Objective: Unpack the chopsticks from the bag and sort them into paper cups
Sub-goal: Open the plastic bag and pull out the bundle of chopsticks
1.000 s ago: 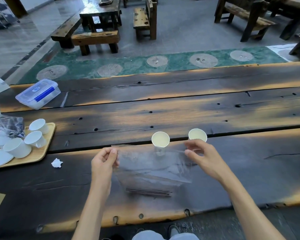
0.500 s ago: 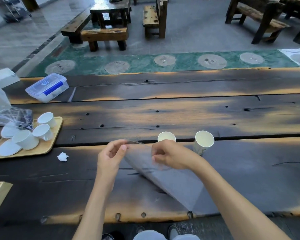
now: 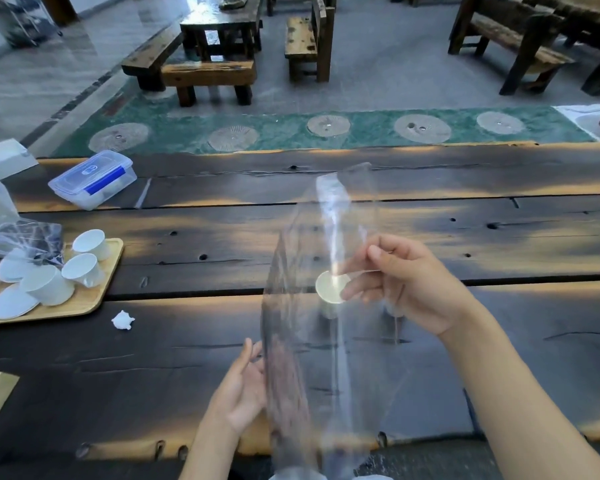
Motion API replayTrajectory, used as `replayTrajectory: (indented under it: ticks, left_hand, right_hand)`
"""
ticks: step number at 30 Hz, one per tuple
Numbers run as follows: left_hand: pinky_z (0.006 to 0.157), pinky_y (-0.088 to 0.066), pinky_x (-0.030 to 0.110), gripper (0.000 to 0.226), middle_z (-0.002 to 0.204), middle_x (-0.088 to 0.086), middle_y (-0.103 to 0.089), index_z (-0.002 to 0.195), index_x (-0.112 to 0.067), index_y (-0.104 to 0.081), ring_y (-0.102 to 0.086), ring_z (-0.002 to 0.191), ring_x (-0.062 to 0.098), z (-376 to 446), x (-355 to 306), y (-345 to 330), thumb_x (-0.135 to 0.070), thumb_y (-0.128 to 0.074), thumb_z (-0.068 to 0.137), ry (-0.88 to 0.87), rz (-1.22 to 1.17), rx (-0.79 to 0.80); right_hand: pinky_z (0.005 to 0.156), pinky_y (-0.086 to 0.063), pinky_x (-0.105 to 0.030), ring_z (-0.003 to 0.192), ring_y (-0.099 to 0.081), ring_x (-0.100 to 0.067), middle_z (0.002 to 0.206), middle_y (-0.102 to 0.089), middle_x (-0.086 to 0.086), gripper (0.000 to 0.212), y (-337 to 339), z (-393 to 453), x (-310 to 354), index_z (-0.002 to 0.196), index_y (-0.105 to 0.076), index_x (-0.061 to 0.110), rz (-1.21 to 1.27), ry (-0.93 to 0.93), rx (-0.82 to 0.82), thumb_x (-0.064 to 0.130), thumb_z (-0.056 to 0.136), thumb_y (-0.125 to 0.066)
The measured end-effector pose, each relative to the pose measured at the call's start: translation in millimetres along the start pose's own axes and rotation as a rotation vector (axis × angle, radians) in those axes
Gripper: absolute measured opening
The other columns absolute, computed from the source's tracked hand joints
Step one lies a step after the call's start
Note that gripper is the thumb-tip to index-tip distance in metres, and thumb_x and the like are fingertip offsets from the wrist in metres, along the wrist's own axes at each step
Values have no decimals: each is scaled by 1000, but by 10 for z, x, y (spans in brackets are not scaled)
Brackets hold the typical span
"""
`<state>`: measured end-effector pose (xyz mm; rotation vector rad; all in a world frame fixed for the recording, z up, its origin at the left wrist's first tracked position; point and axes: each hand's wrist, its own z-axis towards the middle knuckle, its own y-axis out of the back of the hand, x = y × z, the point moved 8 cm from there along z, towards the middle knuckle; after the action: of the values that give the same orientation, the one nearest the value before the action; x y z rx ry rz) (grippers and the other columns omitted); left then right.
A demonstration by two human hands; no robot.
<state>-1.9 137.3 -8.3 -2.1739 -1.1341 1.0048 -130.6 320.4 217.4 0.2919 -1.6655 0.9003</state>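
Bag [image 3: 312, 323] lifted upright off counter [image 3: 499, 358], pinched by right hand [image 3: 413, 285], left hand [image 3: 243, 389] gripping lower edge. 1 paper cup [image 3: 331, 287] visible just behind right grip, empty. Chopsticks unclear inside; sorting not started.

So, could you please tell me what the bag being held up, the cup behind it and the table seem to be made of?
The bag looks like thin clear plastic film: the table shows through it and it carries glossy streaks. The cup, seen through the bag, appears to be matte white paper, though plastic cannot be excluded. The table looks like dark-stained solid wood, with cracks, knot holes and worn pale patches.
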Motion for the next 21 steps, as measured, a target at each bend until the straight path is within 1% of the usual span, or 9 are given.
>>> replayTrajectory:
  ticks: [2, 3, 5, 7, 9, 12, 14, 18, 21]
  left_hand:
    - [78, -54, 44, 40, 98, 14, -74, 111, -8, -75, -68, 86, 30, -8, -15, 25, -37, -52, 97, 11, 9, 22]
    - [78, -50, 42, 36, 94, 12, -72, 107, -8, -76, -65, 83, 28, -2, -27, 53, -33, -53, 96, 0, 15, 13]
    - [71, -51, 39, 31, 81, 9, -69, 97, -6, -78, -63, 71, 25, 16, -66, 97, -26, -55, 92, -47, 46, -19]
    - [58, -55, 35, 25, 70, 5, -65, 88, -6, -76, -64, 60, 21, 20, -103, 85, -18, -54, 89, -87, 73, -23]
    - [55, -58, 32, 12, 69, 5, -63, 86, -7, -70, -65, 58, 21, 24, -159, 80, -11, -59, 85, -128, 87, -24]
    - [52, -58, 29, 11, 70, 3, -65, 91, -8, -69, -66, 59, 17, 51, -329, 187, -15, -68, 82, -238, 230, -134]
    - [51, -57, 26, 19, 71, 3, -66, 96, -7, -68, -66, 58, 16, 65, -418, 219, -18, -69, 81, -288, 273, -163]
    - [58, -57, 28, 28, 76, 5, -66, 109, -7, -66, -64, 65, 18, 27, -550, 142, -19, -64, 84, -348, 281, -117]
    - [67, -51, 31, 30, 76, 4, -64, 116, -9, -63, -59, 68, 18, -10, -614, 119, -13, -63, 87, -399, 336, -120]
  right_hand:
    - [55, -56, -26, 70, -75, -28, 100, -75, -19, 18, 272, -95, 26, 96, -61, 1, -34, 10, -132, 18, 94, -55]
    - [54, -55, -26, 67, -74, -26, 99, -74, -19, 18, 397, -143, 29, 95, -65, 2, -61, 14, -190, 17, 93, -56]
    - [52, -53, -25, 61, -70, -22, 92, -73, -16, 18, 609, -236, 33, 91, -72, 6, -113, 24, -289, 15, 93, -56]
    - [51, -49, -25, 55, -64, -19, 81, -71, -10, 21, 800, -321, 28, 88, -75, 11, -181, 44, -389, 7, 95, -56]
    - [50, -48, -26, 53, -60, -17, 72, -69, -7, 21, 963, -425, 54, 94, -73, 13, -273, 84, -510, 1, 96, -56]
    - [48, -50, -30, 51, -57, -25, 70, -68, -16, 37, 1042, -551, 145, 117, -56, 26, -425, 174, -585, -3, 96, -50]
    - [46, -49, -31, 49, -56, -28, 70, -67, -19, 41, 1029, -596, 183, 112, -52, 33, -539, 197, -588, -4, 97, -46]
    - [44, -47, -24, 47, -59, -15, 67, -71, -1, 34, 1100, -638, 117, 93, -67, 10, -649, 124, -640, -11, 95, -40]
    - [54, -51, -22, 57, -62, -10, 79, -71, 1, 29, 1199, -624, -10, 96, -71, 13, -701, 1, -664, -6, 95, -49]
